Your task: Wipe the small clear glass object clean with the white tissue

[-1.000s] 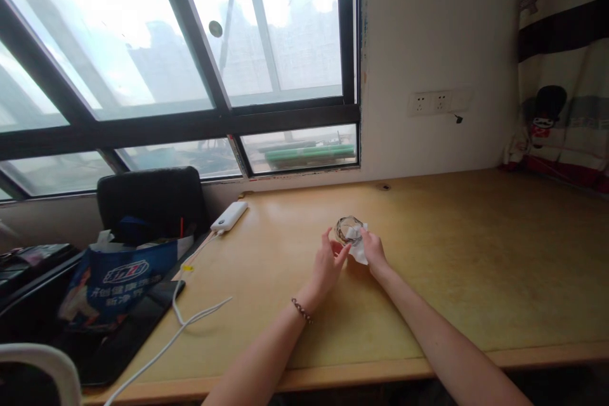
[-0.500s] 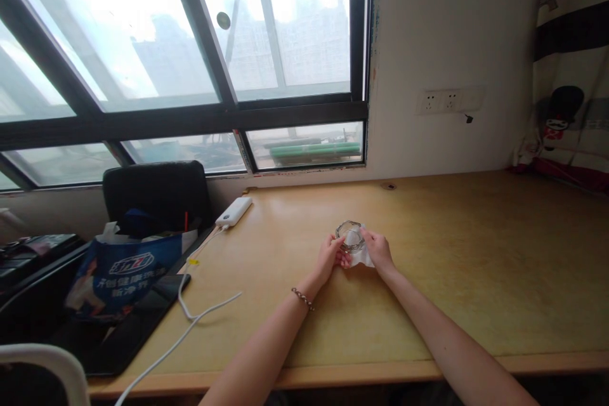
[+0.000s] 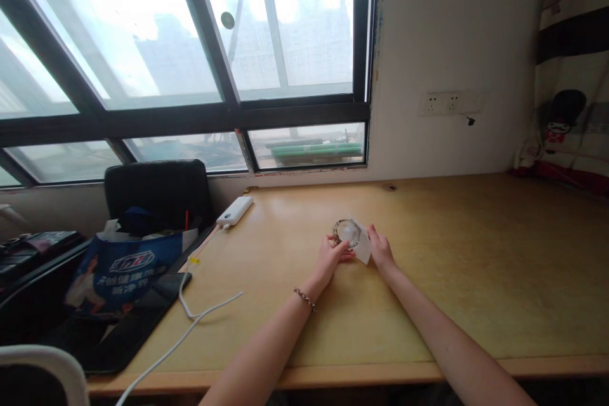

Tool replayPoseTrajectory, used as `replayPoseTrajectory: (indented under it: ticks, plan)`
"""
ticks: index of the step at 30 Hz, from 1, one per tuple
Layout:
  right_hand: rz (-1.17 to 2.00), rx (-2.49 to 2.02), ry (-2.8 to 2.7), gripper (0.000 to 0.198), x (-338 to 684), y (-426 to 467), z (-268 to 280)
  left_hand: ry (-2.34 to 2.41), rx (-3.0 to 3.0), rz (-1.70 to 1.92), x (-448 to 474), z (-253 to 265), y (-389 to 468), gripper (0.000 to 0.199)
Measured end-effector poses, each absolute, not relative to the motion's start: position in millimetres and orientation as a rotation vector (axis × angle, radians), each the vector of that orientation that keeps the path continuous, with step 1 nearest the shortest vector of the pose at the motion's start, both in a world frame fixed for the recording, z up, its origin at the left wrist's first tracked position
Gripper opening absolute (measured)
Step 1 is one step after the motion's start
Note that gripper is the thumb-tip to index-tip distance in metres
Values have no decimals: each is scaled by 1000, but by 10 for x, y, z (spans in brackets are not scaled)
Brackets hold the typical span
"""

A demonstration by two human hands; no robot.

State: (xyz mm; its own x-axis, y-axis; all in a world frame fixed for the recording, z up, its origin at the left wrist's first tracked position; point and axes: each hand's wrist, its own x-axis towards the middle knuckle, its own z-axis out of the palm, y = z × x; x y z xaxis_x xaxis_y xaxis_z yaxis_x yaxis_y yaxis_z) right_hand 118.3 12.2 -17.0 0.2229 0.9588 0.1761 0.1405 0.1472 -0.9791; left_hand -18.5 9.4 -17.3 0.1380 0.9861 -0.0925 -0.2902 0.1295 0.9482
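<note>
My left hand (image 3: pixel 332 255) grips a small clear glass ashtray (image 3: pixel 346 232) by its near left side, thumb over the rim. The dish is round with a faceted edge and is tilted toward me above the table. My right hand (image 3: pixel 382 248) pinches the right edge of a white tissue (image 3: pixel 364 246). The tissue spreads from those fingers to the ashtray's right side, and something pale shows inside the dish. How far the tissue reaches behind or into the glass I cannot tell.
Both forearms extend over the wooden table (image 3: pixel 476 279). At its left lie a white power bank (image 3: pixel 235 210), a white cable (image 3: pixel 200 316) and a black mat (image 3: pixel 137 336). A blue bag (image 3: pixel 128 273) sits by a black chair (image 3: pixel 157 187). Window and wall stand behind.
My right hand has moved slightly right, away from the ashtray's rim, drawing the tissue out flatter beside it. The ashtray has shifted slightly left and turned in my left hand.
</note>
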Motion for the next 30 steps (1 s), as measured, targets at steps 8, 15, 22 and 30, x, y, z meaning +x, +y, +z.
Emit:
replayPoseTrajectory:
  ticks: [8,15,22,30]
  plan:
    - [1229,-1203,-1070,50,1171,132,-262,880,1108,1248,-188,-217,101,52]
    - [611,-1542,-1498,26,1191,24,-158,888,1377,1218,-166,-154,3,46]
    - [59,-1601,-1811,30,1202,-142,4,983,1388,1123,-165,-98,-82,34]
    - [419,-1456,-1714,34,1242,-3,-1,1057,1359,1125,-196,-87,-67,31]
